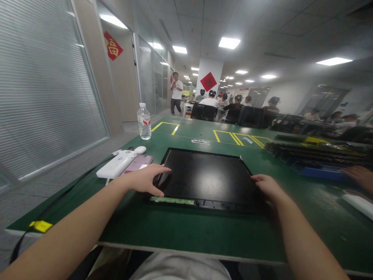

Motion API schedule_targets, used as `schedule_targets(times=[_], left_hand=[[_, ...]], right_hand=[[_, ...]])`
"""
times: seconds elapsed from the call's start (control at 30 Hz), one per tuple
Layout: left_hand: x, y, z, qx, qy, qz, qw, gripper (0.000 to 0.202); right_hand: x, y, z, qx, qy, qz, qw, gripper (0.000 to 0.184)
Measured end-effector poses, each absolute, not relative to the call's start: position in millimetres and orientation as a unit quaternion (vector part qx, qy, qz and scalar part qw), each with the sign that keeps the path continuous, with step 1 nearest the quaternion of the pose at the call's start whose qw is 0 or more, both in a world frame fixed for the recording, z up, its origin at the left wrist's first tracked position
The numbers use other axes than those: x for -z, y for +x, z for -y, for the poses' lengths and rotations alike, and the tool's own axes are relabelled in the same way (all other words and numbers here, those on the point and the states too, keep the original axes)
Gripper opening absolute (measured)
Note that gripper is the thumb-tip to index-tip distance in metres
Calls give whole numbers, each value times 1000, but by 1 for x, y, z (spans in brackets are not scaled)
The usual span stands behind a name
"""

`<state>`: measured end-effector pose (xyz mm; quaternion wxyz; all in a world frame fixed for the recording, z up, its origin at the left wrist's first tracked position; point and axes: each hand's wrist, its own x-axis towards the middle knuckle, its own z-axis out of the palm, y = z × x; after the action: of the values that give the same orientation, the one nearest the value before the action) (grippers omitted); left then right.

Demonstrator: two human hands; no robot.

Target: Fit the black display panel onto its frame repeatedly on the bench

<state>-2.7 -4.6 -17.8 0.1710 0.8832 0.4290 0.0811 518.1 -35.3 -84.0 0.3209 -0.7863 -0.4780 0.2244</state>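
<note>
A black flat display panel (204, 171) lies face up in front of me on the green table. Along its near edge runs a strip of green circuit board (175, 200). My left hand (147, 179) is at the panel's left edge, thumb and forefinger spread apart over the frame near the near-left corner; its other fingers are hidden. On the opposite side, my right hand (268, 187) grips the right edge, thumb on the rim and the remaining fingers mostly out of sight.
Left of the panel are a pink phone (138, 164), a white device (115, 165) and a water bottle (144, 122). Yellow tape (229, 136) marks the table's far part. At right, stacked dark panels (314, 153) sit by a blue tray (323, 173) and another person's hand (359, 177).
</note>
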Motion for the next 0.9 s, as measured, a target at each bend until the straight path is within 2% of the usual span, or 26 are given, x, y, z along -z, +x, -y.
schedule_targets(times=[0.2, 0.43, 0.9], left_hand=[[20, -3, 4, -81, 884, -427, 175, 90], [19, -2, 5, -73, 889, -421, 162, 87], [34, -1, 3, -85, 890, -414, 174, 90]], right_hand=[[79, 515, 36, -275, -785, 447, 329, 46], [76, 516, 36, -315, -767, 440, 344, 45], [92, 524, 26, -238, -789, 460, 329, 35]])
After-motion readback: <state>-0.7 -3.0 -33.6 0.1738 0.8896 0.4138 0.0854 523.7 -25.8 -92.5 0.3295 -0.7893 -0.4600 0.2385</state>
